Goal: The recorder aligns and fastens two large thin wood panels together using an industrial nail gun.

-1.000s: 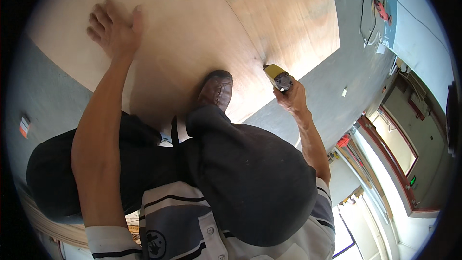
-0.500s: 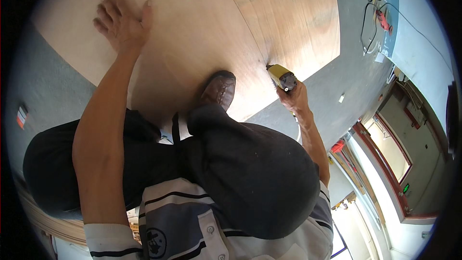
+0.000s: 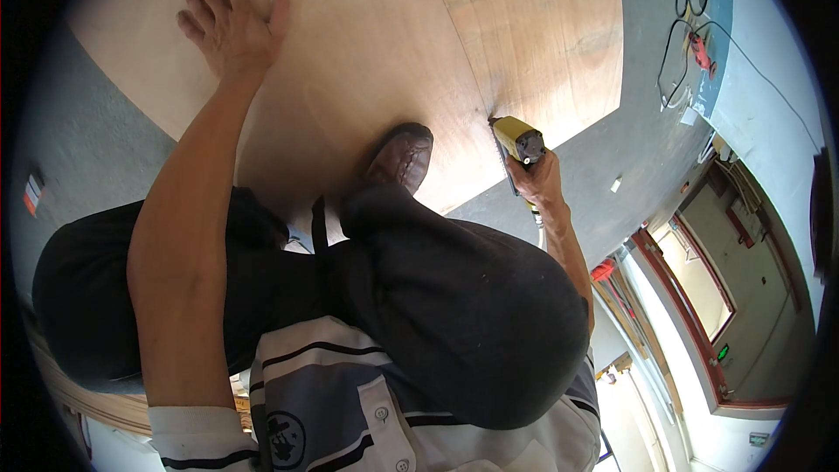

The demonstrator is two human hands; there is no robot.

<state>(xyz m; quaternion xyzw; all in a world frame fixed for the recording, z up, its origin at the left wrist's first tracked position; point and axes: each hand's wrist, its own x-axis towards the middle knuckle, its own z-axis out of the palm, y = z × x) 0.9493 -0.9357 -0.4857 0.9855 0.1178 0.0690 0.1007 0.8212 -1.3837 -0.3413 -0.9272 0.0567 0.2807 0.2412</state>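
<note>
A large plywood sheet [image 3: 350,44] lies on the floor, with a seam line crossing it toward the right. My left hand [image 3: 236,31] rests flat on the sheet at the upper left, fingers spread, holding nothing. In my right hand [image 3: 539,182] is a yellow and black nail gun [image 3: 517,135], my fingers wrapped round its handle. Its nose points down at the sheet by the seam; whether the tip touches the wood I cannot tell. A pale hose [image 3: 540,232] runs from below the handle. My brown shoe [image 3: 405,157] stands on the sheet between my hands.
Grey floor [image 3: 603,157] surrounds the plywood. At the upper right a red power tool [image 3: 699,52] lies with a black cord [image 3: 669,52]. A small orange and white packet [image 3: 33,194] lies at the far left. Long boards [image 3: 642,332] lean near a red-framed doorway [image 3: 690,332].
The whole view has shifted slightly. The nail gun stays by the seam in my right hand, turned a little, with more of its magazine showing. My left hand remains flat on the plywood.
</note>
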